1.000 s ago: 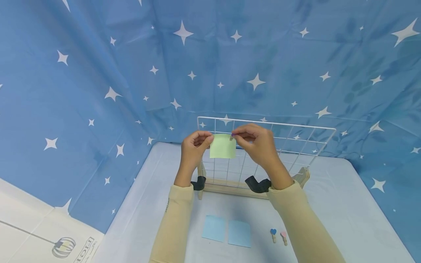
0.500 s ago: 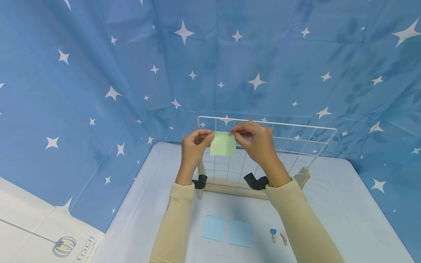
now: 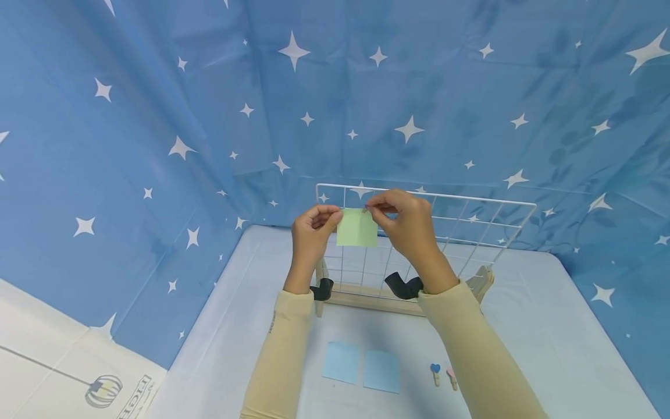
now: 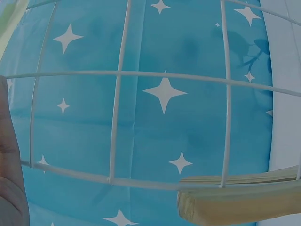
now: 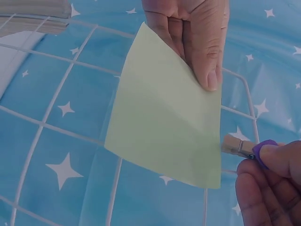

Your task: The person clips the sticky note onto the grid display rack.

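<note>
A light green square of paper (image 3: pixel 357 228) hangs upright in front of the white wire grid (image 3: pixel 471 199). My left hand (image 3: pixel 310 235) pinches its upper left corner between thumb and fingers; the right wrist view shows that thumb lying flat on the paper's face. Near the upper right corner, my right hand (image 3: pixel 407 224) pinches a small wooden clothespin (image 5: pixel 239 146) with a purple decoration. The clothespin's tip is right at the paper's edge. In the left wrist view only a strip of the left hand (image 4: pixel 9 183) shows.
The grid stands on wooden feet (image 3: pixel 478 282) on the white table. Two light blue paper squares (image 3: pixel 341 362) (image 3: pixel 381 371) lie nearer. To their right are a blue-heart clothespin (image 3: pixel 435 373) and a pink one (image 3: pixel 452 378), partly behind the right sleeve. A starry blue cloth (image 3: pixel 335 87) hangs behind.
Both hands and the green paper have risen slightly toward the grid's top bar. The right hand with the clothespin has shifted a little left. Things on the table have stayed put.
</note>
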`<action>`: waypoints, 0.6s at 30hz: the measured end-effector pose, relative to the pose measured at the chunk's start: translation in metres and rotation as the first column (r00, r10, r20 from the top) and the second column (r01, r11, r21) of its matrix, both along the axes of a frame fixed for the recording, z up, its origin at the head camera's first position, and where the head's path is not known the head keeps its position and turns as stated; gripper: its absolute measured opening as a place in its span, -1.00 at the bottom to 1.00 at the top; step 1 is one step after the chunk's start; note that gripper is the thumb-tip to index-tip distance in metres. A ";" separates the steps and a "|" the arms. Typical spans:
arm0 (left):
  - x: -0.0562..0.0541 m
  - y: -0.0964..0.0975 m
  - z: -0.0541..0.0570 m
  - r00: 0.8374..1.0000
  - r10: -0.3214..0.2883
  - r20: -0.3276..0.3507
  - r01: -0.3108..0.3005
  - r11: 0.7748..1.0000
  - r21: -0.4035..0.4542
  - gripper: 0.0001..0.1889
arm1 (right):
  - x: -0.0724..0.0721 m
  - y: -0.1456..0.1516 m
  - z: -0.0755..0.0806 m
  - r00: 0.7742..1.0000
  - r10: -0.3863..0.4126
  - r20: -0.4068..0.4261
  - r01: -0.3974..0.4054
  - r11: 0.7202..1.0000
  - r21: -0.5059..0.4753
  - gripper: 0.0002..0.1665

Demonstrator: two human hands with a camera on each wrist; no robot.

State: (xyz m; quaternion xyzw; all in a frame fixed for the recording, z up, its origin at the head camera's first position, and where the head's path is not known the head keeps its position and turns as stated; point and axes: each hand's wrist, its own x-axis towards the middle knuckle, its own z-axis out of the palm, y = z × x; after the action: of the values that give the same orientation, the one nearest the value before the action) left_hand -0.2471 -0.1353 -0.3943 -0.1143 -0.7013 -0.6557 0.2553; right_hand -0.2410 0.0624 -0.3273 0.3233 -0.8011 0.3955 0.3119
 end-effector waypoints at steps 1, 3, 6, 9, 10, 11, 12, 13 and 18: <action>0.000 0.000 0.000 1.000 0.006 -0.001 -0.006 1.000 0.002 -0.82 | 0.000 -0.001 0.001 1.000 -0.008 -0.007 0.008 1.000 0.011 -0.94; 0.000 0.001 0.000 1.000 0.018 -0.004 -0.018 1.000 0.007 -0.83 | -0.001 -0.002 0.002 1.000 -0.021 -0.015 0.021 0.999 0.034 -0.94; 0.001 0.003 0.000 0.999 0.033 -0.003 -0.033 0.999 0.012 -0.83 | -0.002 -0.005 0.004 0.999 -0.045 -0.020 0.047 0.996 0.077 -0.95; 0.000 0.005 0.000 0.999 0.044 -0.011 -0.043 0.999 0.016 -0.83 | -0.003 -0.008 0.007 0.997 -0.073 -0.024 0.075 0.989 0.126 -0.96; 0.000 0.005 0.000 0.999 0.048 -0.016 -0.048 0.999 0.015 -0.83 | -0.003 -0.010 0.008 0.996 -0.079 -0.029 0.082 0.986 0.142 -0.97; 0.000 0.006 0.000 0.998 0.052 -0.022 -0.051 0.999 0.014 -0.83 | -0.003 -0.011 0.009 0.996 -0.084 -0.035 0.088 0.984 0.157 -0.97; 0.000 0.006 0.000 0.998 0.059 -0.030 -0.059 0.998 0.010 -0.83 | -0.003 -0.012 0.009 0.995 -0.088 -0.041 0.093 0.981 0.169 -0.97; 0.000 0.007 0.000 0.997 0.063 -0.035 -0.063 0.998 0.011 -0.83 | -0.003 -0.014 0.010 0.995 -0.093 -0.046 0.100 0.979 0.178 -0.96; -0.002 0.009 -0.002 0.995 0.084 -0.045 -0.083 0.996 0.017 -0.84 | 0.000 -0.017 0.015 0.991 -0.127 -0.038 0.132 0.972 0.196 -0.95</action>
State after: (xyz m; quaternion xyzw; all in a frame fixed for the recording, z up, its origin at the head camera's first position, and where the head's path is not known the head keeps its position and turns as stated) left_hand -0.2491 -0.1261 -0.3965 -0.0981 -0.6946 -0.6467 0.2994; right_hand -0.2413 0.0451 -0.3125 0.3046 -0.8519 0.2886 0.3133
